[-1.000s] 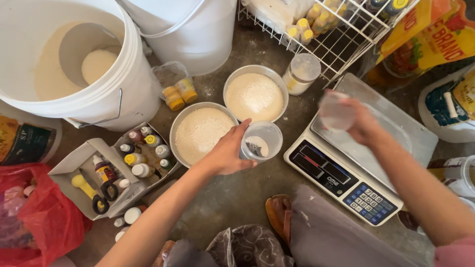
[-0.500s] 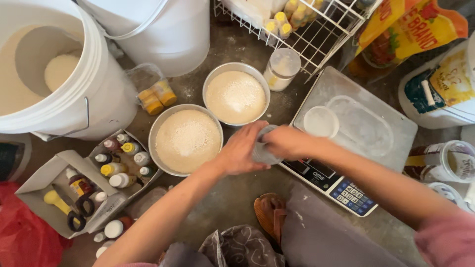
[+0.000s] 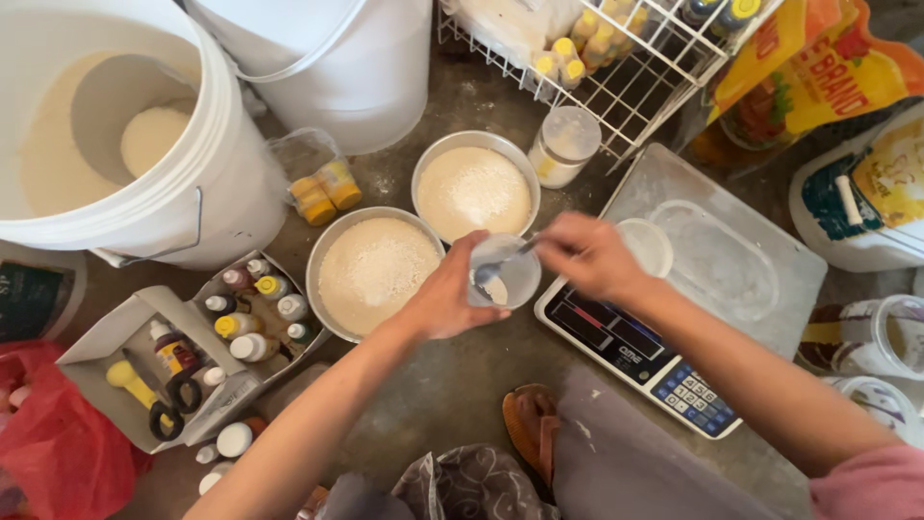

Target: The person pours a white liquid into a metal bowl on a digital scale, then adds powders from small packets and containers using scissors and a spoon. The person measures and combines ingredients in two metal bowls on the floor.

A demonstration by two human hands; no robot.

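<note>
My left hand (image 3: 450, 300) grips a small clear plastic cup (image 3: 508, 273) with a little white powder at its bottom. My right hand (image 3: 589, 256) holds a small spoon (image 3: 502, 260) whose tip reaches into the cup. The cup hangs just in front of two round metal bowls of pale flour, one (image 3: 373, 272) to its left and one (image 3: 474, 185) behind it. A clear round lid (image 3: 647, 245) lies on the steel tray of a digital scale (image 3: 717, 265) at my right.
A big white bucket (image 3: 120, 144) of flour with a scoop stands far left, a second white bucket (image 3: 337, 58) behind. A cardboard box (image 3: 168, 361) of small bottles and scissors, a wire rack (image 3: 626, 58), a jar (image 3: 563, 144), yellow bags and a red bag surround the floor space.
My right hand set the clear lid down on the scale tray, came to the cup and now holds a spoon in it. The left hand kept the cup.
</note>
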